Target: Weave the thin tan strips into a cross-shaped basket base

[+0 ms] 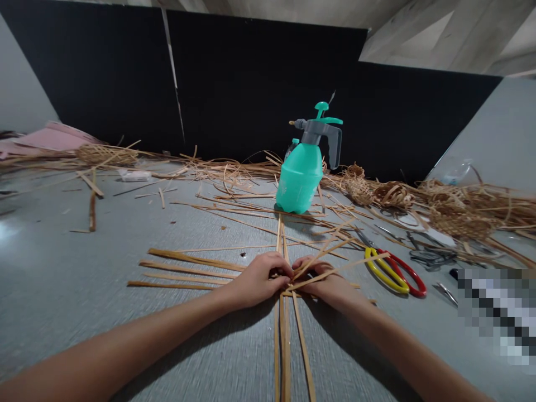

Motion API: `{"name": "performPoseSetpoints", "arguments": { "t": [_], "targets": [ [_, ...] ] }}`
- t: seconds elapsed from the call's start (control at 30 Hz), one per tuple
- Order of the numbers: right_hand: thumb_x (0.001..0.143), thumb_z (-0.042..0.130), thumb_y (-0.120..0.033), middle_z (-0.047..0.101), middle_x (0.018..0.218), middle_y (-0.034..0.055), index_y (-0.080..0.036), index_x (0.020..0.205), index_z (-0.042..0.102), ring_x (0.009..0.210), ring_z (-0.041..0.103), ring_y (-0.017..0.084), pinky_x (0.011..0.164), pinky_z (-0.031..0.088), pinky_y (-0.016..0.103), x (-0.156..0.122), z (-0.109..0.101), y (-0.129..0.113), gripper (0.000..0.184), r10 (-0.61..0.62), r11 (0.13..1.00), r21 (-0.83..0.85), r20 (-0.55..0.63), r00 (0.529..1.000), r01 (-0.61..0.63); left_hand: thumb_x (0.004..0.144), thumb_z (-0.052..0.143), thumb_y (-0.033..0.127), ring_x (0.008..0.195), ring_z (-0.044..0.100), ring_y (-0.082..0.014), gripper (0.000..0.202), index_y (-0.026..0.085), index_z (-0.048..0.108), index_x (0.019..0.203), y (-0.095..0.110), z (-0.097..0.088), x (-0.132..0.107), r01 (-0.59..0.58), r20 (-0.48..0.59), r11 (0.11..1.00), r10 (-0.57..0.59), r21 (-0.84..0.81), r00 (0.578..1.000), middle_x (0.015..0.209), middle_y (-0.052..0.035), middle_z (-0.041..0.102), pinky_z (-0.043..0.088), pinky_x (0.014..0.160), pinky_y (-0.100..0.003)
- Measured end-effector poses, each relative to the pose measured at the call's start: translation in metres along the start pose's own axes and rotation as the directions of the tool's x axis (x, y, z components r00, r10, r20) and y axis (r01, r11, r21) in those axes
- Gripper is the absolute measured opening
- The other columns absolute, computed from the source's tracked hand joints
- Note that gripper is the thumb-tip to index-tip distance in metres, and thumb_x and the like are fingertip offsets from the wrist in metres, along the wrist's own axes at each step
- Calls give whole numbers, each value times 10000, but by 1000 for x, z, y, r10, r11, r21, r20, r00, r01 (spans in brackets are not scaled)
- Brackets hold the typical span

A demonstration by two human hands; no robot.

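Several flat bamboo strips (pixel 188 272) run leftward from under my left hand (pixel 259 279), and more bamboo strips (pixel 285 346) come toward me, crossing the first set between my hands. My left thumb and forefinger are closed in a pinch on the strips at the crossing. My right hand (pixel 324 283) meets it from the other side, fingers curled around the strips there. Two thin strips (pixel 339 269) rise at a slant over my right hand. The exact weave at the crossing is partly hidden by my fingers.
A green spray bottle (pixel 299 177) stands just beyond the crossing. Scissors with yellow and red handles (pixel 387 273) lie to the right, near dark metal tools (pixel 431 257). Loose strips and small woven pieces (pixel 393 195) line the back, before a black panel (pixel 259 84).
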State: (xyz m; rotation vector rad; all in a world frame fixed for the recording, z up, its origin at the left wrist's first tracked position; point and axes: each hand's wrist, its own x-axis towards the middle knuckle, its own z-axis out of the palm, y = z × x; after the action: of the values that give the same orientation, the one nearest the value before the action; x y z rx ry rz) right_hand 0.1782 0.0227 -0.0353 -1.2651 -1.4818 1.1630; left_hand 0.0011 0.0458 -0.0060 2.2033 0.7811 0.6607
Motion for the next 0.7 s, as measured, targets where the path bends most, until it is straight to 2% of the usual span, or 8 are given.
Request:
{"name": "performPoseSetpoints", "arguments": {
  "t": [0.1,0.23,0.33,0.43,0.7],
  "targets": [
    [523,698,-196,584,685,1,-218,660,612,632,557,173,570,452,297,3,1,4,163,42,999,15,-14,999,-41,732,547,47,816,542,-150,169,158,620,837,-1,1,-1,26,-19,1000,-26,2,999,839,-14,579,435,769,-272],
    [475,663,-125,594,638,-14,-217,672,577,615,560,182,598,451,312,4,5,7,234,63,996,63,-116,991,-56,779,522,66,938,518,-167,231,172,606,966,-1,3,-1,6,-17,1000,-6,-18,1000,976,-43,542,419,865,-307],
    [477,634,-114,594,648,-5,-205,661,579,630,556,184,600,436,306,3,9,6,213,51,998,44,-173,984,-44,806,507,76,1002,486,-176,164,157,613,901,-2,4,-1,-30,-3,1000,30,5,1000,1000,-58,516,386,919,-314],
    [482,628,-125,581,646,-2,-200,637,575,633,542,182,579,421,295,0,12,2,180,30,1000,2,-207,978,-30,792,504,47,993,477,-170,154,164,584,852,-4,4,0,-17,-11,1000,17,1,1000,980,-46,507,392,906,-306],
    [514,572,-137,544,627,-2,-206,574,566,609,499,161,548,382,276,-1,12,0,91,-30,996,-90,-181,983,14,787,491,40,932,483,-158,150,170,557,822,-7,6,2,7,-21,1000,-7,-12,1000,942,-29,505,413,849,-296]
  ]
}}
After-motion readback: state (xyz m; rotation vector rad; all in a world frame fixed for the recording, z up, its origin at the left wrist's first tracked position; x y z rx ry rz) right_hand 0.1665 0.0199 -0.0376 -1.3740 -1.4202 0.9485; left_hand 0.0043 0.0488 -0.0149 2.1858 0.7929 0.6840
